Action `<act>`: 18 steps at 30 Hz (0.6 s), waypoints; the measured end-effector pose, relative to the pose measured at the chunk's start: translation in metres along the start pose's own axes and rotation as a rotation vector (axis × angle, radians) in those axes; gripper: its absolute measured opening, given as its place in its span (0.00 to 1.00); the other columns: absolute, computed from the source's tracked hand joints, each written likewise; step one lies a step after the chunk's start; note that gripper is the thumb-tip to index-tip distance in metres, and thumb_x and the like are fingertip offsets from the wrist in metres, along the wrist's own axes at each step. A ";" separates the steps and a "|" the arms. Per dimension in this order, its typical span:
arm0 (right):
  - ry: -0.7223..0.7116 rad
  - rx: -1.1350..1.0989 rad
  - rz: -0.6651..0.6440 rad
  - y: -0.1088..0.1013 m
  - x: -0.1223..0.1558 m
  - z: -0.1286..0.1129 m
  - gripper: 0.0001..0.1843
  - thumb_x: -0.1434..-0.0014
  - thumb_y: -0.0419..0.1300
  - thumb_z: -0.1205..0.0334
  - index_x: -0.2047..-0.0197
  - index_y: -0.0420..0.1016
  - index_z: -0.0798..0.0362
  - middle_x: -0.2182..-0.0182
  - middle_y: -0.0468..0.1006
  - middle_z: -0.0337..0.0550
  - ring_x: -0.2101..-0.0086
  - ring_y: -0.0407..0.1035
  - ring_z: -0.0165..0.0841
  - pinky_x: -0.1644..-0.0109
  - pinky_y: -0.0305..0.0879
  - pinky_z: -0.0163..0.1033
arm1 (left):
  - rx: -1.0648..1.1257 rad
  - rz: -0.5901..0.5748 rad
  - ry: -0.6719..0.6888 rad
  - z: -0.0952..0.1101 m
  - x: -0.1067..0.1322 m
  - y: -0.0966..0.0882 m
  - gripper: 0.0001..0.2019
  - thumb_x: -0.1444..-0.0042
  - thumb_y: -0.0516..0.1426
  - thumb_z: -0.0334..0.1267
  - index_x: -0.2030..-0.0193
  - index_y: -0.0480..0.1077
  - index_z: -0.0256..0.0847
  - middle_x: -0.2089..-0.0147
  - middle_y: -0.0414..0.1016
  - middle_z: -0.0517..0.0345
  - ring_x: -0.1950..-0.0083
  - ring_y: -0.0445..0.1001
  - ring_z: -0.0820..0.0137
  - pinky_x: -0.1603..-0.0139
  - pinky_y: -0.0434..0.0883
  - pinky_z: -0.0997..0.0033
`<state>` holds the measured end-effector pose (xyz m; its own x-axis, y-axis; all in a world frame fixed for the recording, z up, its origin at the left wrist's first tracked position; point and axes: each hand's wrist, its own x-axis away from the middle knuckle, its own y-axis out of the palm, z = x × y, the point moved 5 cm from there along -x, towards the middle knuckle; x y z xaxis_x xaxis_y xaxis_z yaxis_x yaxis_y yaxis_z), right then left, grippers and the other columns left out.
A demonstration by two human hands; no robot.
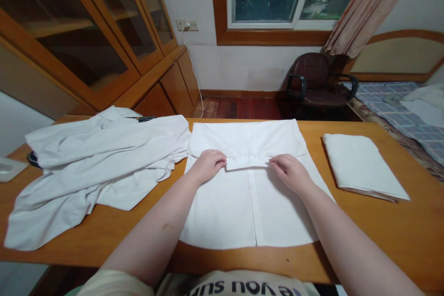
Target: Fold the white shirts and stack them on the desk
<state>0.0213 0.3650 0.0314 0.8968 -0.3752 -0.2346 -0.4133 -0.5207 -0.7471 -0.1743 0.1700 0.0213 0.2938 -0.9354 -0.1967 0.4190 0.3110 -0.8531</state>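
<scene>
A white button-up shirt (222,212) lies spread on the table, its top part folded down toward me and its front opening running down the middle. The collar (247,163) of the shirt stretches between my two hands. My left hand (210,165) pinches the collar's left end between thumb and fingers. At its right end, my right hand (289,172) grips the collar in the same way. Both forearms rest low over the shirt's sides.
Loose white shirts (93,162) lie in a crumpled heap on the left of the wooden table (138,236). A neatly folded white garment (362,166) sits at the right. Beyond the table stand a dark office chair (314,78) and a bed (391,97).
</scene>
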 end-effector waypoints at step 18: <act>0.983 -1.407 0.061 0.124 -0.004 -0.076 0.10 0.52 0.60 0.67 0.63 0.68 0.54 0.69 0.76 0.39 0.83 0.63 0.22 0.83 0.63 0.29 | 0.187 -0.025 -0.134 0.000 0.003 0.001 0.05 0.45 0.53 0.35 0.66 0.71 0.42 0.66 0.73 0.59 0.62 0.70 0.68 0.59 0.66 0.69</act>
<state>-0.0455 0.2436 -0.0135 0.6714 -0.4323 0.6019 -0.7328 -0.5084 0.4523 -0.1731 0.1674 0.0195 0.3875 -0.9164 -0.1004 0.5760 0.3257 -0.7498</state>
